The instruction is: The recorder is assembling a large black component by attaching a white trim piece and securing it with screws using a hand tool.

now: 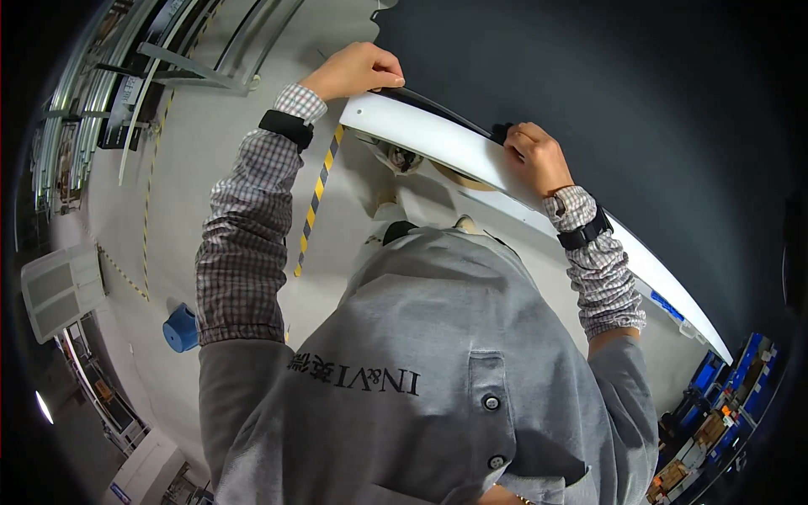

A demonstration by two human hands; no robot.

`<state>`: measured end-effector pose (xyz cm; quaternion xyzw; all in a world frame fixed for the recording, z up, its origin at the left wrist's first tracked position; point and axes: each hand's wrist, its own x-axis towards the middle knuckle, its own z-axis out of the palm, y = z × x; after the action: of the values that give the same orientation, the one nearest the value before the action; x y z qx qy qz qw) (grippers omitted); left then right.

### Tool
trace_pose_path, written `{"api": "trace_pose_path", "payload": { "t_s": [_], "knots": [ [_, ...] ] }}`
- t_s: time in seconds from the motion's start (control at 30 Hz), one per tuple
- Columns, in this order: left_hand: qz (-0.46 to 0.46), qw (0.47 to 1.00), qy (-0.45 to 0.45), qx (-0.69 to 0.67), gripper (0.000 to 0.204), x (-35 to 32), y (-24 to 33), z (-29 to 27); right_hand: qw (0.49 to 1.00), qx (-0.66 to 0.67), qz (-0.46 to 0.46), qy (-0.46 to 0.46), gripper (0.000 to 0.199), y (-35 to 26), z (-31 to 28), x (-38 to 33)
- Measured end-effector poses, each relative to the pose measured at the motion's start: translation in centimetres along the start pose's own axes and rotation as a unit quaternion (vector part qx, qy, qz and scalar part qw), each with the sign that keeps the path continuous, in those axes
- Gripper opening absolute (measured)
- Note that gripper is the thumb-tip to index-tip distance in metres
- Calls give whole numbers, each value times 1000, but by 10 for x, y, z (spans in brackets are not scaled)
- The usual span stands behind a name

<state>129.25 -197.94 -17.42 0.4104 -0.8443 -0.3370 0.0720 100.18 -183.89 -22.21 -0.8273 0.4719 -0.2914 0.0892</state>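
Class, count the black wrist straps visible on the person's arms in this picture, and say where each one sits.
2. One black wrist strap wraps the left wrist below the left hand; the other wraps the right wrist below the right hand. None appears hidden.

Panel [471,147]: runs from upper centre down to the lower right, its upper edge against a dark surface [606,101] that fills the upper right.
Left hand [358,71]: on the panel's upper left end, fingers [389,71] curled over its edge.
Right hand [534,156]: further right along the same edge, well apart from the left hand.
Floor [210,168]: below and left of the panel.
Striped floor tape [316,202]: under the left forearm.
Round container [181,328]: on the floor, lower left.
Crates [715,412]: lower right, past the panel's far end.
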Motion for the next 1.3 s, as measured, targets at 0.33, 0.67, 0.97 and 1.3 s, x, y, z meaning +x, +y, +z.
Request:
{"api": "trace_pose_path", "payload": {
  "t_s": [0.33, 0.67, 0.97, 1.3],
  "knots": [
    [78, 995, -22, -56, 18, 7, 14, 13, 1000, -5, 6, 17, 12, -1, 0, 4],
    [64, 996, -54, -14, 15, 21, 60, 44, 999, -12, -10, 43, 10, -7, -3, 11],
    [45, 997, -47, -44, 17, 21, 35, 22, 998, -14, 48, 40, 12, -8, -11, 14],
    [60, 994, -78, -42, 15, 36, 62, 34, 997, 2, 39, 61, 17, -13, -14, 26]
  ]
}}
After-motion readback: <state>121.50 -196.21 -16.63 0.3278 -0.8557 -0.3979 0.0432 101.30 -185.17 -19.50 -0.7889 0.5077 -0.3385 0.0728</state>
